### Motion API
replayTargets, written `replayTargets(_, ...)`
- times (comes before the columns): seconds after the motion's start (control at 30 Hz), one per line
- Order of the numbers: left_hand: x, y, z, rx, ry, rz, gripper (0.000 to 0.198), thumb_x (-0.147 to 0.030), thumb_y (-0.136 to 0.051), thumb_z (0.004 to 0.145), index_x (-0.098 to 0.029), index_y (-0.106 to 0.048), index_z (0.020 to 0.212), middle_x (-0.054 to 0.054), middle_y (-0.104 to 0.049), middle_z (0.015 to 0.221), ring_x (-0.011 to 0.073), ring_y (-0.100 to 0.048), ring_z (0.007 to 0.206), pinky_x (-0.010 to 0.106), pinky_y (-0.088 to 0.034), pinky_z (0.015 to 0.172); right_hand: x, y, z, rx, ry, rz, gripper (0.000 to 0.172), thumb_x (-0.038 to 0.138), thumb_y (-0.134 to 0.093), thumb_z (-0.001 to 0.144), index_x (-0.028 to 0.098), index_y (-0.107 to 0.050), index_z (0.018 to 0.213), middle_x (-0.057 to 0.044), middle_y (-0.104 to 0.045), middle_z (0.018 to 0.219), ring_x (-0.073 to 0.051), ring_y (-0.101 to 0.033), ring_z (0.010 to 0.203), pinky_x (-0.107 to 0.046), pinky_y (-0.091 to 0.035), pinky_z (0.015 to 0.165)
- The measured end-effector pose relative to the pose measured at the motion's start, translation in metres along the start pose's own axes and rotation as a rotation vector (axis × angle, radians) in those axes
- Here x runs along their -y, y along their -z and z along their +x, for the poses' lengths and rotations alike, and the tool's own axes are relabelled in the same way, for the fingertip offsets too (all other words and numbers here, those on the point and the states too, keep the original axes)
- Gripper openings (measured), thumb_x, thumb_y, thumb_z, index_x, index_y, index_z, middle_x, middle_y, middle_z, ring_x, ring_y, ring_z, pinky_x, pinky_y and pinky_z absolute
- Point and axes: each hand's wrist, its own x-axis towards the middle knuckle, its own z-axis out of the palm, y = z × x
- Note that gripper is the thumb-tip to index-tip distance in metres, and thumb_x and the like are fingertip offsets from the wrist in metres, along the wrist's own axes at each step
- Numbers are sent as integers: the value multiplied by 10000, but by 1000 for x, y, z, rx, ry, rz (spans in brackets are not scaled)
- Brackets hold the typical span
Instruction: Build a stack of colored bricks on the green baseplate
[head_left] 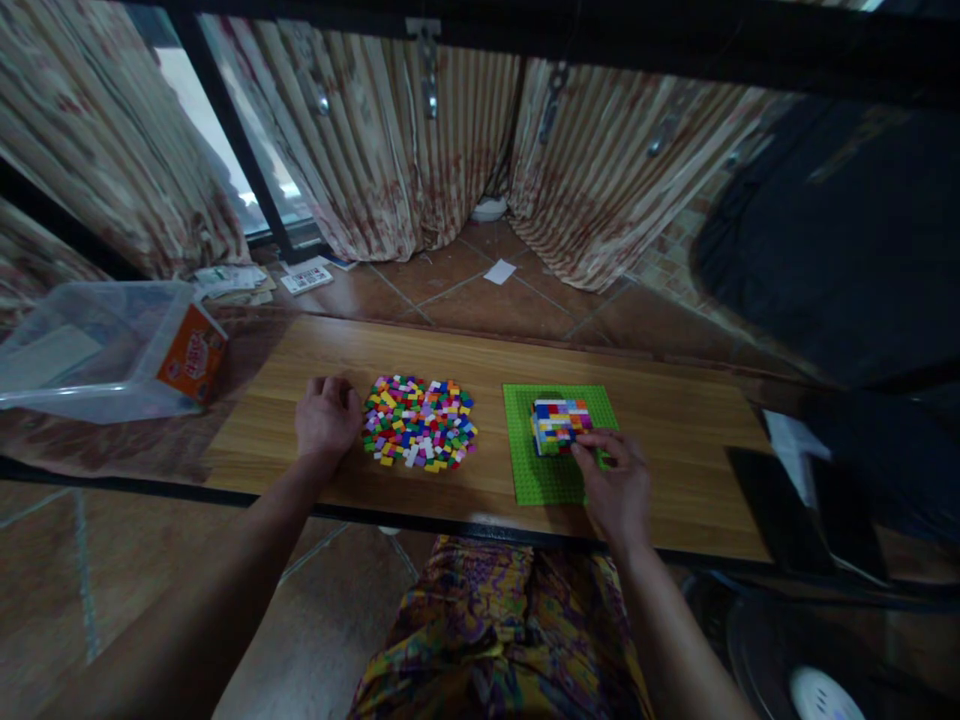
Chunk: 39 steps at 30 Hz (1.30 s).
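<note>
Loose bricks of many colours form a pile (418, 422) on the wooden board. My left hand (328, 415) rests on the board just left of the pile, its fingers curled in; whether it holds anything is hidden. To the right lies a green baseplate (551, 487) bearing a low block built of multicoloured bricks (559, 424). My right hand (615, 475) is over the baseplate's right side, thumb and index finger pinched at the block's lower right corner. What sits between those fingertips is too small to make out.
A clear plastic bin (112, 385) with an orange label stands left of the wooden board (690, 440). Papers (306, 276) lie on the ledge behind, below striped curtains (450, 150). Dark flat objects (776, 505) are at the board's right end.
</note>
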Motion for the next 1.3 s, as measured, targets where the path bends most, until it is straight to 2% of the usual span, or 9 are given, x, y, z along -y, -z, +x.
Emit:
replayTargets(0.17, 1, -1, 0, 1, 0, -1, 279, -326, -451, 832, -177, -641, 971, 129, -595, 1044, 255, -588, 912, 371, -449, 795, 7, -4, 1, -56, 27, -58, 266, 443, -652, 777, 187, -710, 819, -89, -637, 959, -236, -564, 993, -407, -420, 910)
replayTargets(0.4, 2, -2, -1, -3, -3, 4, 297, -338, -451, 840, -176, -637, 1005, 131, -598, 1059, 261, -589, 925, 373, -449, 802, 10, -12, 2, -65, 7, -84, 277, 454, -671, 766, 179, -699, 791, -92, -612, 935, -230, -552, 952, -396, -419, 887)
replayTargets(0.83, 0, -1, -1, 6, 14, 7, 280, -321, -443, 846, -174, -645, 973, 122, -598, 1037, 248, -594, 921, 363, -454, 809, 6, -8, 4, 9, 12, -15, 311, 483, -646, 787, 179, -705, 760, -89, -611, 955, -225, -554, 948, -391, -444, 866)
replayTargets(1.03, 0, -3, -1, -10, -2, 17, 281, -314, -446, 844, -166, -654, 960, 122, -610, 1033, 250, -599, 901, 364, -457, 797, 19, -1, -8, -141, 88, 0, 247, 399, -587, 862, 175, -688, 837, -81, -652, 924, -213, -594, 918, -382, -463, 857)
replayTargets(1.1, 1, -4, -1, -8, -6, 27, 286, -316, -442, 846, -163, -654, 962, 122, -613, 1027, 251, -601, 891, 362, -456, 780, 30, -5, -15, -80, 152, 20, 210, 361, -575, 877, 184, -688, 873, -72, -665, 922, -201, -609, 891, -361, -479, 831)
replayTargets(1.23, 1, -6, -1, -19, -16, 27, 291, -300, -435, 849, -156, -651, 980, 126, -612, 1020, 255, -603, 902, 361, -451, 781, 53, -27, -30, 209, 253, 81, 185, 283, -521, 904, 210, -689, 932, -54, -677, 931, -183, -627, 847, -329, -504, 773)
replayTargets(1.3, 1, -6, -1, -26, -17, 22, 288, -294, -438, 847, -155, -649, 985, 127, -610, 1023, 256, -603, 910, 363, -449, 787, 60, -41, -37, 308, 265, 78, 190, 258, -509, 906, 219, -689, 954, -51, -679, 927, -187, -628, 857, -331, -510, 775)
